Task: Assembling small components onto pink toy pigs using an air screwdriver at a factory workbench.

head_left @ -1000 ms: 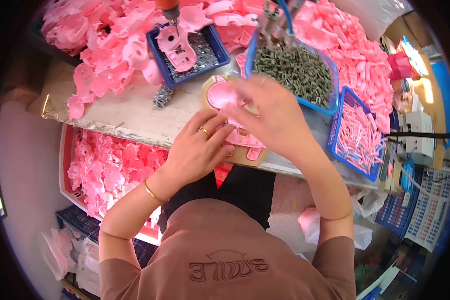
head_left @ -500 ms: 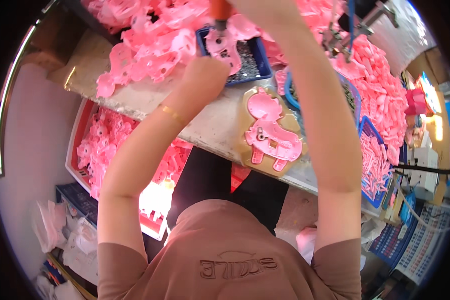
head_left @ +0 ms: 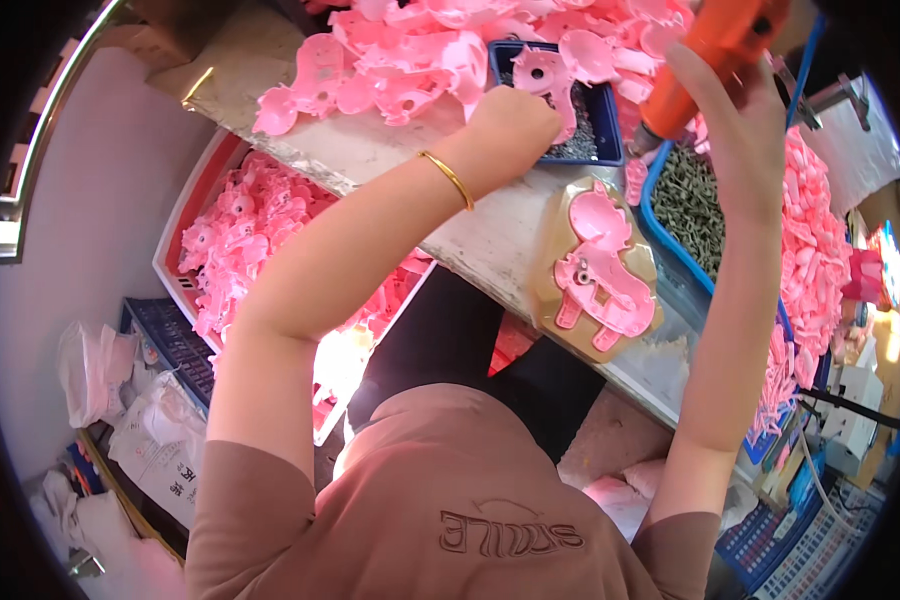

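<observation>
My left hand [head_left: 518, 128] is closed on a pink plastic shell part [head_left: 560, 92] with round holes, held over a dark blue tray [head_left: 613, 150] of small grey metal pieces. Up at the right, my right hand [head_left: 745, 125] grips an orange power screwdriver [head_left: 705, 65]. The tool tilts, its metal tip pointing down and left, apart from the pink part. Between my forearms, a pink animal-shaped shell [head_left: 625, 298] lies in a tan fixture block [head_left: 555, 245] near the table edge. A small metal piece sits in that shell.
Pink parts pile up [head_left: 410, 60] along the back. A blue basket [head_left: 660, 225] of dark screws stands beneath my right forearm, with more pink pieces [head_left: 808, 240] beyond it. A red-and-white crate [head_left: 185, 195] of pink parts is left below the worktable [head_left: 470, 225].
My right hand has lifted the power screwdriver off the pink part and swung it right. My left hand still grips the part over the tray. The whole view has shifted.
</observation>
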Demonstrator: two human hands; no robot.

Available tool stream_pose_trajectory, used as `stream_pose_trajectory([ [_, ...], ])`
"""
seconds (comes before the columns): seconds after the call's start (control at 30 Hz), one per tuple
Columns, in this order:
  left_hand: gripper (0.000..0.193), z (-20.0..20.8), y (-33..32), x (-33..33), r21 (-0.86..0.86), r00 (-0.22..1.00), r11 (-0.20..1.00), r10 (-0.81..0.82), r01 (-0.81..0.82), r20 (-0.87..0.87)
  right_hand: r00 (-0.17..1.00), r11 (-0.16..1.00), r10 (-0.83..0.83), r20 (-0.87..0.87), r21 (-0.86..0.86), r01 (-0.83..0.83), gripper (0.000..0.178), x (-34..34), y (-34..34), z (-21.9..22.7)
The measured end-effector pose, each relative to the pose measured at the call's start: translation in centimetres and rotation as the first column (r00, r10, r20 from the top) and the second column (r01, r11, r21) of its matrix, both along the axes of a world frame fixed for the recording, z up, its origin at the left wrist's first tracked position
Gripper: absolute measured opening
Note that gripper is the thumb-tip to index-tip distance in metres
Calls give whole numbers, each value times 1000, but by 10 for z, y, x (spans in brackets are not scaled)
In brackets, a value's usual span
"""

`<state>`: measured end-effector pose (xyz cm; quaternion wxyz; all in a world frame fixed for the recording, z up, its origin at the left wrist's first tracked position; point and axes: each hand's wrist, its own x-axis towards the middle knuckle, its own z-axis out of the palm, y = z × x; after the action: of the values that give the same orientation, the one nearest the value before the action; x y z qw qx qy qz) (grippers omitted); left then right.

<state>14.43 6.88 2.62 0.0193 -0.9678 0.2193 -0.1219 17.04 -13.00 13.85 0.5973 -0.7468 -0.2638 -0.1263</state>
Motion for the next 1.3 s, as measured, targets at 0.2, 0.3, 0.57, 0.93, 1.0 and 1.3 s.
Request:
stream_pose_trajectory([
  [0.2, 10, 6, -7, -23, -236, 993, 965, 110, -119, -54, 997, 991, 43, -68, -120, -51, 44, -13, -10, 3],
  [0.3, 11, 0, -19, -47, -556, 1000, 831, 4, 6, 17, 971, 988, 144, -191, 85, -130, 44, -40, 6, 13],
  [0.57, 17, -11, -59, -116, -677, 984, 730, -172, 95, -47, 925, 930, 286, -251, 304, -205, 42, -83, 6, -5],
  [0.93, 22, -12, -66, -113, -719, 981, 668, -147, 191, 125, 919, 902, 314, -238, 376, -211, 30, -93, 0, -15],
  [1.0, 23, -13, -68, -113, -760, 980, 626, -186, 176, 75, 906, 888, 350, -238, 393, -239, 30, -93, -2, -15],
  [1.3, 52, -1, -56, -118, -771, 974, 617, -227, 159, 19, 930, 911, 257, -261, 388, -142, 27, -98, -11, -23],
])
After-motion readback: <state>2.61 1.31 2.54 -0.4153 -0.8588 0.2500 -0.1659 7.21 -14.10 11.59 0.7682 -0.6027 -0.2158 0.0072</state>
